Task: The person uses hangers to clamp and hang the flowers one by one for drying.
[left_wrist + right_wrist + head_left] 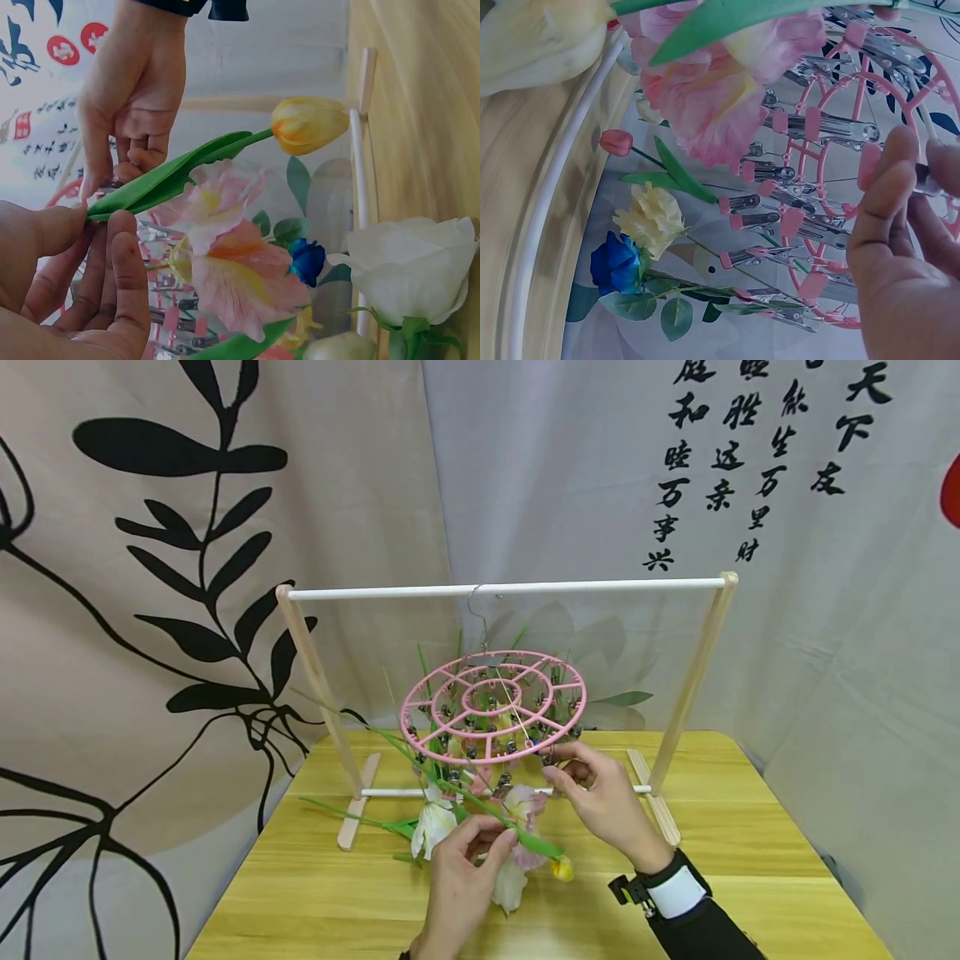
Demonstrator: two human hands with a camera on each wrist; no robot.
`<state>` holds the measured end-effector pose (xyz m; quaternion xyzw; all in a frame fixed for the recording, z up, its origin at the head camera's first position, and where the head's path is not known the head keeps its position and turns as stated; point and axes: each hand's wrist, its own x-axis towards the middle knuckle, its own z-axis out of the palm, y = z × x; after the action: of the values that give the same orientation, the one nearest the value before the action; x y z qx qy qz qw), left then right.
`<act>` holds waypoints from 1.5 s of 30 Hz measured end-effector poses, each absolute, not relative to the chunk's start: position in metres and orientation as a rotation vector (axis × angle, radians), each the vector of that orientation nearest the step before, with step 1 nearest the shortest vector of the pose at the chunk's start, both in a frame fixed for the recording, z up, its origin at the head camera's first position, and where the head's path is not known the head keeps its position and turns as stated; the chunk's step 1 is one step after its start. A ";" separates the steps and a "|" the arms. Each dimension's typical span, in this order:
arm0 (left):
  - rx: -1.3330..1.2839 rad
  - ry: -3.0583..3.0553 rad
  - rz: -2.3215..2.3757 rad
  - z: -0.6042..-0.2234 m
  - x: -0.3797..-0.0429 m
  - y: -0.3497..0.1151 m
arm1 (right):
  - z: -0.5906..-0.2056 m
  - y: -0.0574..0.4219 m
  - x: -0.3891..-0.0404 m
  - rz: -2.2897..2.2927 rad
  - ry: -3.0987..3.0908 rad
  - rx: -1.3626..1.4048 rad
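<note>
My left hand (468,877) pinches the green stem of an artificial yellow tulip (307,124) just above its leaf. In the head view the stem slants up and left, with the bloom low and to the right. My right hand (600,793) pinches a metal clip with a pink tip (868,166) at the near right rim of a round pink hanger (487,759). Many such clips hang below the rings. A pink ruffled flower (247,277) hangs beside the tulip. Whether the clip's mouth is apart, I cannot tell.
The hanger hooks over the white top bar (600,585) of a wooden-legged rack on a wood-grain table (750,877). A blue rose (616,262), a cream flower (651,217) and a red tulip (616,142) hang behind. White flowers (433,827) are in front.
</note>
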<state>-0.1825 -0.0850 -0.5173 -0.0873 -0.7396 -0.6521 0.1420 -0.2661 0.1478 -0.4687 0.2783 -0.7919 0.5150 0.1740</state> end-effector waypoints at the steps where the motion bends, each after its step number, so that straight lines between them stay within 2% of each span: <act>1: -0.255 -2.130 -1.879 -0.517 -0.183 -0.085 | -0.468 0.147 -0.266 1.478 -2.248 0.794; 24: -0.265 -2.148 -1.924 -0.511 -0.183 -0.079 | -0.453 0.129 -0.252 1.687 -2.289 0.903; 45: -0.253 -2.177 -1.880 -0.515 -0.190 -0.079 | -0.450 0.114 -0.245 1.711 -2.237 0.860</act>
<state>-0.1899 -0.0791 -0.5146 -0.0868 -0.7479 -0.6457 0.1269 -0.2451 0.1143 -0.4499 0.2908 -0.7559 0.5783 0.0983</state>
